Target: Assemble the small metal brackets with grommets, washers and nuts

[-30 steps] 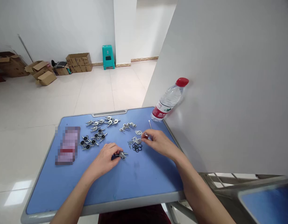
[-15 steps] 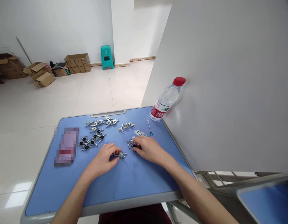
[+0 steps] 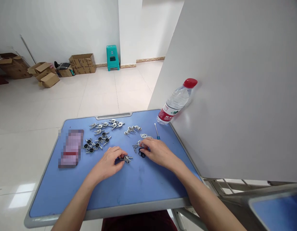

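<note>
Shifted slightly, the right hand (image 3: 156, 151) is pinched over small black rubber rings (image 3: 141, 153) at centre; the left hand (image 3: 109, 162) is clamped on a small, stiff, light metal bracket (image 3: 126, 158), best gripped by its edges.

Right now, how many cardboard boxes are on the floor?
4, maybe more hidden: a big closed box beside the stool, two open boxes left of it, one box at the far left.

On the table (image 3: 66, 189), metal parts (image 3: 100, 138) lie left of the rings (image 3: 141, 153), bottle (image 3: 176, 102) behind right.
</note>
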A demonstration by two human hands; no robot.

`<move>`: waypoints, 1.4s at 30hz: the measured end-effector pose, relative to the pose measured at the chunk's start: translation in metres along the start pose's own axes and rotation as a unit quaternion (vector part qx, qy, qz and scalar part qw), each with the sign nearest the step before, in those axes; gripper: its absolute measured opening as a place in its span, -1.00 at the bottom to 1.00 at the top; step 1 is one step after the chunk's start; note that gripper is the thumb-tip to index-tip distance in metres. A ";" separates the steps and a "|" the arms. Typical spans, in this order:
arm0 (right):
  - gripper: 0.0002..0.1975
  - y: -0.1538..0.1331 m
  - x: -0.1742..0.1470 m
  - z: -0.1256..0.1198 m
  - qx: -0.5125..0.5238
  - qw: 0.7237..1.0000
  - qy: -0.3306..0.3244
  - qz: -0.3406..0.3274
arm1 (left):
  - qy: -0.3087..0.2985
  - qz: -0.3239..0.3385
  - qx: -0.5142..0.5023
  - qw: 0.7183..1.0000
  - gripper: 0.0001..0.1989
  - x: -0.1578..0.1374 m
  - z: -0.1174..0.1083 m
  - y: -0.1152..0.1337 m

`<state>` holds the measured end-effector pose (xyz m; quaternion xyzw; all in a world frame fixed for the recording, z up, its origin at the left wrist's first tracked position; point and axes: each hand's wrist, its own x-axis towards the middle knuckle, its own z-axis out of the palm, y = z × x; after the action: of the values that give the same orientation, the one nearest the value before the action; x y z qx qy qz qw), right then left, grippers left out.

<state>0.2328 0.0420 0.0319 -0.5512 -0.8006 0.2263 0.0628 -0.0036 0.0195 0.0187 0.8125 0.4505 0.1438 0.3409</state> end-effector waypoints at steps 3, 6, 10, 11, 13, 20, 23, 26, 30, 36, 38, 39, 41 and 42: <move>-0.91 -0.001 0.002 0.002 0.001 1.000 -0.016 0.004 | 0.001 -0.001 0.004 1.000 -0.79 0.000 0.000 0.000; -0.92 -0.002 0.003 0.004 0.010 1.000 -0.016 0.010 | -0.002 -0.003 0.005 1.000 -0.78 -0.001 0.000 0.000; -0.92 -0.001 0.002 0.003 0.029 0.999 -0.011 0.021 | -0.002 -0.003 0.004 1.000 -0.78 0.000 -0.001 0.001; -0.90 0.000 0.001 0.001 0.032 0.999 -0.010 0.022 | -0.001 -0.002 0.003 1.000 -0.78 0.000 -0.001 0.001; -0.87 0.001 0.000 -0.003 0.045 0.999 -0.004 0.025 | -0.003 0.000 0.002 1.000 -0.77 0.001 -0.001 0.001; -0.87 -0.008 -0.010 -0.010 0.242 0.969 -0.042 -0.035 | -0.002 0.016 0.013 1.000 -0.79 0.001 0.001 -0.001; -0.88 -0.018 -0.011 -0.003 0.245 0.964 -0.075 -0.076 | 0.001 0.017 0.015 1.000 -0.81 0.001 0.001 0.000; -0.87 -0.025 -0.009 0.006 0.205 0.972 -0.066 -0.090 | 0.004 0.023 0.020 1.000 -0.82 0.002 0.001 0.001; -0.86 -0.030 -0.004 0.012 0.180 0.980 -0.046 -0.078 | -0.001 0.028 0.033 0.999 -0.83 0.001 0.002 0.003; -0.89 -0.036 0.001 0.019 0.179 0.982 -0.041 -0.044 | -0.005 0.023 0.049 0.999 -0.88 0.000 0.004 0.002; -0.89 -0.037 0.002 0.021 0.185 0.981 -0.035 -0.040 | -0.003 0.024 0.046 0.999 -0.88 0.000 0.004 0.001; -0.89 -0.037 0.002 0.021 0.189 0.981 -0.028 -0.039 | -0.003 0.025 0.043 0.999 -0.87 0.000 0.004 0.001; -0.88 -0.035 0.001 0.020 0.203 0.979 -0.004 -0.033 | -0.004 0.024 0.034 0.999 -0.84 0.000 0.004 0.001; -0.87 -0.034 0.000 0.018 0.214 0.976 0.011 -0.029 | -0.004 0.024 0.030 0.999 -0.82 0.000 0.004 0.001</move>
<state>0.1978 0.0267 0.0305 -0.5040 -0.7486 0.3845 0.1944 -0.0006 0.0174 0.0169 0.8334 0.4335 0.1354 0.3150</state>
